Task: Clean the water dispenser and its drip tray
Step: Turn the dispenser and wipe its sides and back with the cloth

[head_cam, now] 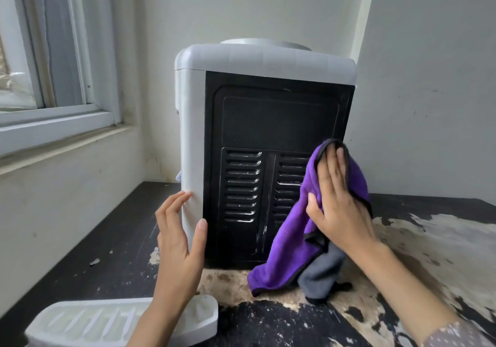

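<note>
Two hands work the upright water dispenser point(265, 145): left hand point(180, 242) braces its left edge, fingers spread, right hand point(338, 201) presses the purple cloth point(288, 242) flat against the black rear panel point(241, 121).

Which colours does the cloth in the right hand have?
The cloth is purple with black edging and a grey reverse side, seen in the head view.

Dark worktop point(112, 242), surface coating badly peeled: large pale bare patches on the right side and toward the near edge, small flakes scattered across the dark part on the left. Window point(40, 51) top left, pale frame, sill point(61, 142) running below it with grime along its edge. Off-white walls point(429, 78) behind, meeting in a corner at the back, a few dark specks and scuffs on them.
</note>
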`<state>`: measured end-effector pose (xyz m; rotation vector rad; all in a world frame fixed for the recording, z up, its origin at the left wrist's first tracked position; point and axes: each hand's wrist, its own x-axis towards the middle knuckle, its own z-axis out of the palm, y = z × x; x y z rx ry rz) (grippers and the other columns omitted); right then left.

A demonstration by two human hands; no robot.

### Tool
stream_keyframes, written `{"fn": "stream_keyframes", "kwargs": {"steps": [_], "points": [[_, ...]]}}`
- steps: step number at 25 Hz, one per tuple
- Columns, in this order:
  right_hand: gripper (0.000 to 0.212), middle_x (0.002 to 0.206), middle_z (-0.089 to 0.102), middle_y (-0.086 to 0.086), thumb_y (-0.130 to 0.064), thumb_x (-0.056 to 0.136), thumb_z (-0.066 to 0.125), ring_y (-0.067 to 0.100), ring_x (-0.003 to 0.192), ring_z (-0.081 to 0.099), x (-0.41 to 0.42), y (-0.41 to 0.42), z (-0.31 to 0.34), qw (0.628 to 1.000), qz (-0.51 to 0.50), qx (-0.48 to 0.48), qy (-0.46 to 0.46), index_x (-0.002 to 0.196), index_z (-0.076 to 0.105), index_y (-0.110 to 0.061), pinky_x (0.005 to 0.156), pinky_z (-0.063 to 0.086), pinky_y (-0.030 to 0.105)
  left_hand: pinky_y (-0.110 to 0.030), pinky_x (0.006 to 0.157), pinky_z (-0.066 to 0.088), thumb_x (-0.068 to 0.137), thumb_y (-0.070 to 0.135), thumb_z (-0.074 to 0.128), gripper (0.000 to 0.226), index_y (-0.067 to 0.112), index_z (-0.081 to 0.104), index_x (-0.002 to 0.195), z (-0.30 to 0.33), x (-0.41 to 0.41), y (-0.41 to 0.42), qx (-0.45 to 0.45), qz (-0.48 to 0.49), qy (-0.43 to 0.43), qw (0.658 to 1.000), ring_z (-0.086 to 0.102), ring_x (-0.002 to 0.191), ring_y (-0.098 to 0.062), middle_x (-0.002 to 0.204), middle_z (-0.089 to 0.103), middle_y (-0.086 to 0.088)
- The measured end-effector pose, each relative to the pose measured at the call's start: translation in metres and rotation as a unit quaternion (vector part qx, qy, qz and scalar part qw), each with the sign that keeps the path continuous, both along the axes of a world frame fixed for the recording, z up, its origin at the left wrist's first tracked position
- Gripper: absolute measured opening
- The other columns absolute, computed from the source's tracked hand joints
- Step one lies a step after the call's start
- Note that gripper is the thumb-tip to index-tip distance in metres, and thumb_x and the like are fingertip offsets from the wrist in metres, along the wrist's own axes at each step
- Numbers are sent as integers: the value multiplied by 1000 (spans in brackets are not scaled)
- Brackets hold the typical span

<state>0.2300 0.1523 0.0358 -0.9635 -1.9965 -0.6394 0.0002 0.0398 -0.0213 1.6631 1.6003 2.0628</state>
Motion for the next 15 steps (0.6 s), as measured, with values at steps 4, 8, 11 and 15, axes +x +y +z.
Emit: {"fn": "stream_keyframes", "kwargs": {"steps": [4,8,11,15], "points": [[76,160,-3,7,-20,86,38,24,100,66,23,-13,-61,992,-16,-71,-104,151,2,-7,49,55,22,-30,104,22,84,56,31,46,42,31,128,-1,0,0,-2,-1,0,1000,30,122,16,126,23,38],[100,158,13,-6,0,78,65,29,119,56,51,-30,-86,981,67,-130,-128,152,4,-29,89,54,39,-32,106,23,85,56,31,44,44,31,127,-2,-1,0,-2,-3,2,1000,30,123,15,127,23,37],[114,151,36,1,3,69,72,28,105,65,53,-36,-56,984,34,-125,-126,152,2,-34,85,56,35,-32,106,23,85,56,31,45,43,31,127,-1,0,0,3,-4,4,1000,31,122,15,128,23,37],[114,159,0,-12,12,60,64,18,65,69,38,-17,14,994,-39,-29,-102,153,7,-22,40,52,25,-32,106,22,85,56,31,43,47,30,126,0,-1,1,1,-3,6,1000,31,122,15,127,22,37]]}}
